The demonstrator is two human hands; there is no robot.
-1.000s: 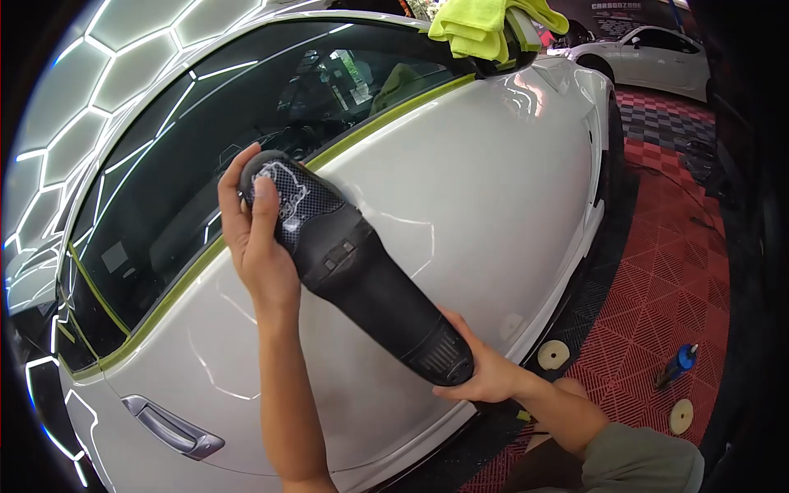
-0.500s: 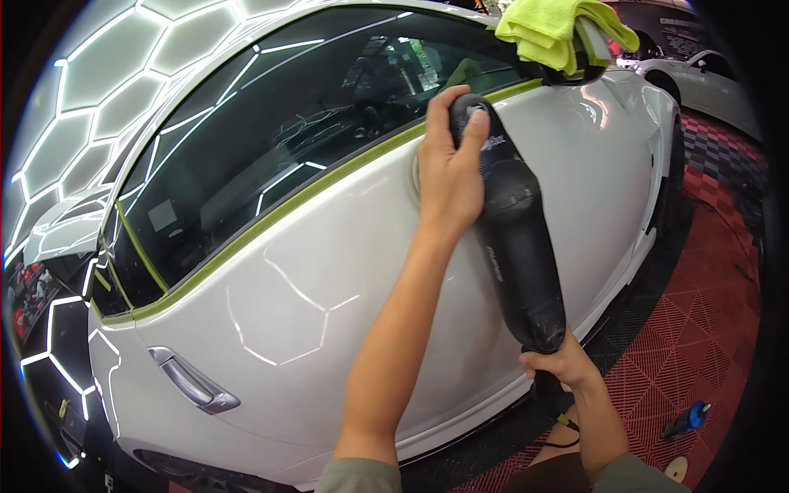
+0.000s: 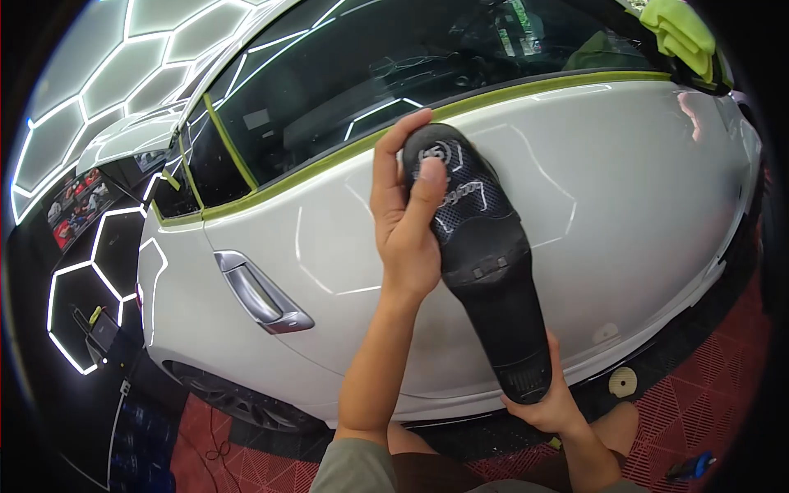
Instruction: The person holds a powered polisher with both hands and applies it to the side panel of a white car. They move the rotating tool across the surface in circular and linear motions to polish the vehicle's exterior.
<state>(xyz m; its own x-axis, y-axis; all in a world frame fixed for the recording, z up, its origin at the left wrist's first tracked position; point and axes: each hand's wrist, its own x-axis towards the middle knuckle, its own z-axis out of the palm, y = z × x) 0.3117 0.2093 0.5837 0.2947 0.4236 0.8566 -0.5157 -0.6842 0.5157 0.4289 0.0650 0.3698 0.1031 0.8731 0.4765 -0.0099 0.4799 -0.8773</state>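
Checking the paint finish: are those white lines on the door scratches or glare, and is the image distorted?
Head view: the lines on the door mirror the hexagonal lights, glare not scratches; fisheye bends straight edges, corners black; polisher, left hand and right hand are sharp.

The polisher (image 3: 481,255) has come back from the front end of the window line, beside the yellow cloth (image 3: 682,29), to the middle of the door (image 3: 329,312), just under the green tape (image 3: 329,160). Its patterned top faces the camera again. The left hand (image 3: 407,222) has travelled with its head, the right hand (image 3: 546,403) with its tail. The view has swung rearward: the door handle (image 3: 259,294) sits nearer the centre, and the cloth is pushed into the upper right corner.
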